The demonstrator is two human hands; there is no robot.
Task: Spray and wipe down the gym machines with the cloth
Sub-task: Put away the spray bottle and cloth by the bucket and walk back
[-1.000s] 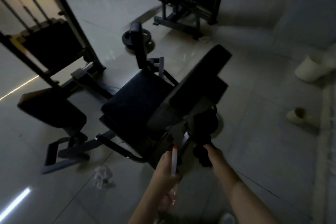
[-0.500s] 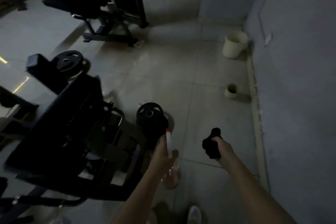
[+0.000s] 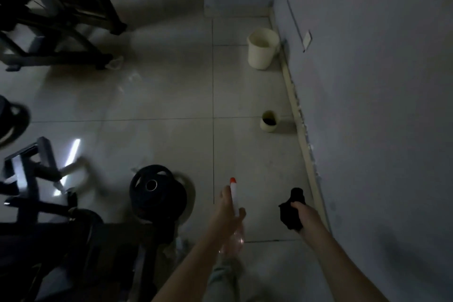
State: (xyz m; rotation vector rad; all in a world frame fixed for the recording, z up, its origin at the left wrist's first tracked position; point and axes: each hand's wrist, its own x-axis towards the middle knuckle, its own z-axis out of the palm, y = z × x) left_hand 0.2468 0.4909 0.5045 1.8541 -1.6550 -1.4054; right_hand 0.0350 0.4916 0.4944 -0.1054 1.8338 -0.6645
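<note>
Pale floor tiles fill the middle of a dim gym room, meeting a blue-grey wall along the right side. At the lower middle, the left hand has its fingers wrapped around the neck of a spray bottle. The bottle's white head with a red tip points up and away, and its clear body hangs below the palm. Just to the right and apart from it, the right hand clenches a black cloth, which bunches out above and to the left of the knuckles. Both hands are held over bare floor, touching no equipment. A stack of black weight plates lies on the tiles to the left of the bottle. Beside the plates, a dark gym machine takes up the lower left corner, blurred and hard to make out in detail. Another dark machine frame stands at the upper left. Near the wall sit a pale bucket and, closer to the person, a small pale cup with something dark inside.
</note>
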